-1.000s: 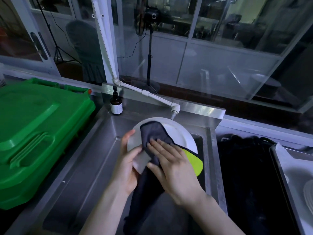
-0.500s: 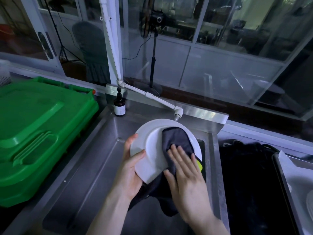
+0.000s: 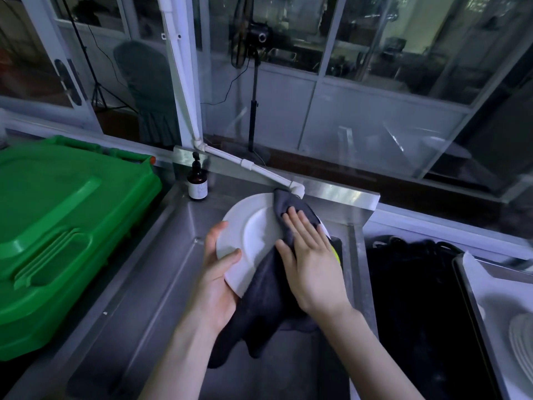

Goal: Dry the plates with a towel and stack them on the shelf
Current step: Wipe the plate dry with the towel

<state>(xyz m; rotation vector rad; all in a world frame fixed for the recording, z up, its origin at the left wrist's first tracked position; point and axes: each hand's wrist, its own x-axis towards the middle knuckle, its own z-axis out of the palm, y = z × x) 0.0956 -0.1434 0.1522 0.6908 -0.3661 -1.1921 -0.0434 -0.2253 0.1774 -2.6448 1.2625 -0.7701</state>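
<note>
Holding a white plate (image 3: 255, 236) tilted above the steel sink (image 3: 150, 298), we note our left hand (image 3: 217, 277) clamped on its lower-left rim, thumb across the face and fingers behind. Our right hand (image 3: 313, 259) lies flat, fingers straight and together, pressing a dark towel (image 3: 268, 308) onto the plate's right side; the towel's tail hangs below both hands. A brown bottle (image 3: 197, 184) stands at the sink's back-left corner, near a green bin lid (image 3: 57, 220). More plates (image 3: 523, 345) lie at the far right edge.

Your plate (image 3: 253, 241) is over the sink (image 3: 161, 284), towel (image 3: 268, 298) across its 3 o'clock side; bottle (image 3: 197, 186) at 11 o'clock, bin (image 3: 57, 226) at 9, plate stack (image 3: 522, 342) at 4.
</note>
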